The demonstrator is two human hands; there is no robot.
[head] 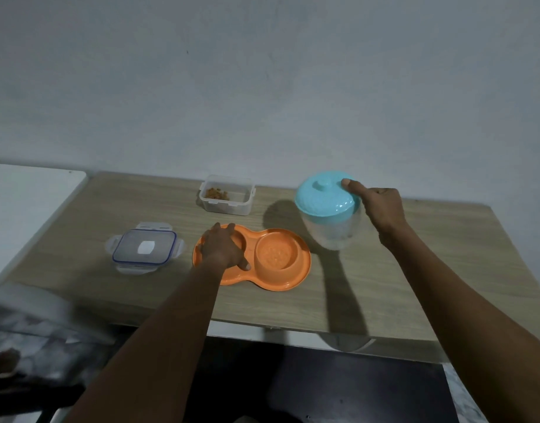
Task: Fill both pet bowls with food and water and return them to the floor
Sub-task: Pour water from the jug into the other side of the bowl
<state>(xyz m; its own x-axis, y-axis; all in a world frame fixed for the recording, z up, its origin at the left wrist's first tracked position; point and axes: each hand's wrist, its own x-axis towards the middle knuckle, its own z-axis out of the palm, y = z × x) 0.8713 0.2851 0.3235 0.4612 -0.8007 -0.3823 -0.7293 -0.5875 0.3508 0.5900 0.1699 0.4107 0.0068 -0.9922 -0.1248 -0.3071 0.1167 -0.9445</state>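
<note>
An orange double pet bowl (288, 271) lies on the wooden table (415, 264). Its right bowl holds water; its left bowl is mostly hidden under my left hand (223, 250), which rests flat on it with fingers spread. My right hand (381, 209) grips a clear water jug with a turquoise lid (325, 198), held tilted toward the bowls, just above and right of them. A clear food container (226, 195) with a little brown kibble stands open behind the bowls.
The container's blue-rimmed lid (144, 247) lies flat to the left of the bowls. A white surface (27, 203) adjoins the table on the left. Dark floor (338, 386) lies below the table's front edge. A blurred grey cloth (33, 325) sits at lower left.
</note>
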